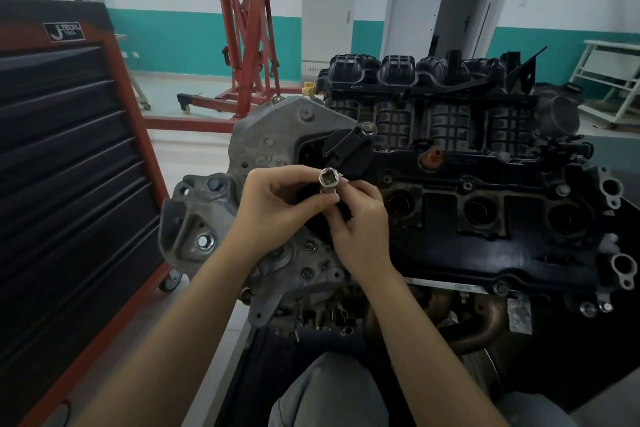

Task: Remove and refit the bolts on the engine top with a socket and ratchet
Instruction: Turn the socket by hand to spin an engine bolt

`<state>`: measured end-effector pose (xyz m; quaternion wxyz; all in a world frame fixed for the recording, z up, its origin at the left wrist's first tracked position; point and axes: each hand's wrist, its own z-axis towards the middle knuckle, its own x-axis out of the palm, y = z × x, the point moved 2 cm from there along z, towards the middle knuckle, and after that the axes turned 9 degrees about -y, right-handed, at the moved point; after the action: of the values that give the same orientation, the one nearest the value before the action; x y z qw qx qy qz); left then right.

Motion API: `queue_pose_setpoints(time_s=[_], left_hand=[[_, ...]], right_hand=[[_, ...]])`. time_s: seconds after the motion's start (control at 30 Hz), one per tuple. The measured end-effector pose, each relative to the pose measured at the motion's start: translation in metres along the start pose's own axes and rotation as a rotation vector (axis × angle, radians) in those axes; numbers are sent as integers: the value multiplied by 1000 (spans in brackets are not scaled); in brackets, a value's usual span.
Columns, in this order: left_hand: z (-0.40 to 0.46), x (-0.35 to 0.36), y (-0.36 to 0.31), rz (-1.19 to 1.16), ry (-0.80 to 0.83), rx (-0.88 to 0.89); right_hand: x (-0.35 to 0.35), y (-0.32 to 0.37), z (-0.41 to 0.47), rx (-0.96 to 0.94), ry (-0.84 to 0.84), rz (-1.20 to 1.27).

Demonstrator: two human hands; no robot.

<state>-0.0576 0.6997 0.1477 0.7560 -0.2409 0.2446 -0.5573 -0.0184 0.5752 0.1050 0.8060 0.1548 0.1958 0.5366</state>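
Note:
A silver socket (328, 181) stands upright over the left end of the engine top (485, 243), its square drive hole facing me. My left hand (277, 199) pinches the socket's body from the left between thumb and fingers. My right hand (360, 225) touches it from the right with thumb and forefinger; whatever lies under the socket is hidden by my fingers. A bolt (367, 129) sits in a black bracket just behind the hands. More bolts (205, 241) show on the grey end cover. No ratchet is in view.
A black and red tool cabinet (69, 166) stands close on the left. A red engine crane (247, 38) is behind, on the floor. The black intake manifold (433, 94) rises at the engine's far side. A white rack (613, 80) is at far right.

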Motion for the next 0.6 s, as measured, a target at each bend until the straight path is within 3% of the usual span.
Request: queue_pose_setpoints(time_s=[0.1,0.23,0.4,0.6], left_hand=[[1,1,0,54,19,30],[1,1,-1,182,-76,134],[-2,1,0,83,-61,40],[0,1,-1,91,-12,61]], right_hand=[[1,-2,0,33,-22,18],[2,-4,0,105,-32,23],[0,1,1,-72,-16,-39],[0,-1,0,72,-11,5]])
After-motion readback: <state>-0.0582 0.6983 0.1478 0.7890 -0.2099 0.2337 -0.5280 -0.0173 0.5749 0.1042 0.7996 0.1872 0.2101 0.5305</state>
